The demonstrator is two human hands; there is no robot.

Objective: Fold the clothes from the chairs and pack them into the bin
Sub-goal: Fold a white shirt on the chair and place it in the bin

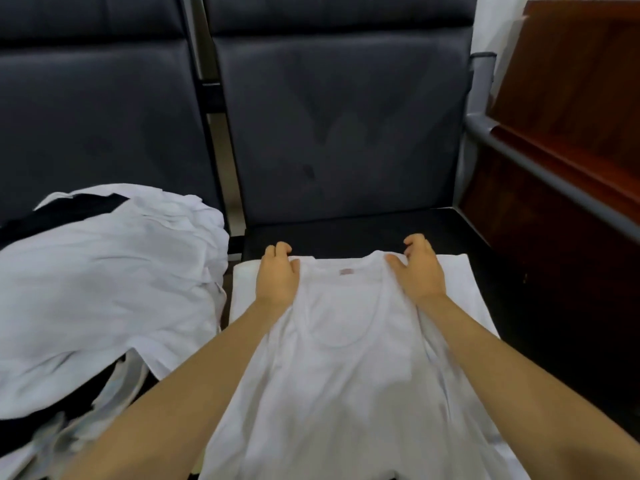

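Your white tank top (339, 358) lies flat on the right chair seat (346, 226), under and between your hands. It rests on another white garment (460, 289) that shows past its 3 and 9 o'clock edges. Your left hand (277, 275) pinches the shoulder strap at 11 o'clock and your right hand (419, 268) the strap at 1 o'clock, fingers curled over the strap ends. Both forearms reach forward over the top's side edges. Its long axis runs 12 to 6, neckline toward the chair back, hem toward you. At 9 o'clock a rumpled pile of white and black clothes (104, 271) sits on the neighbouring seat
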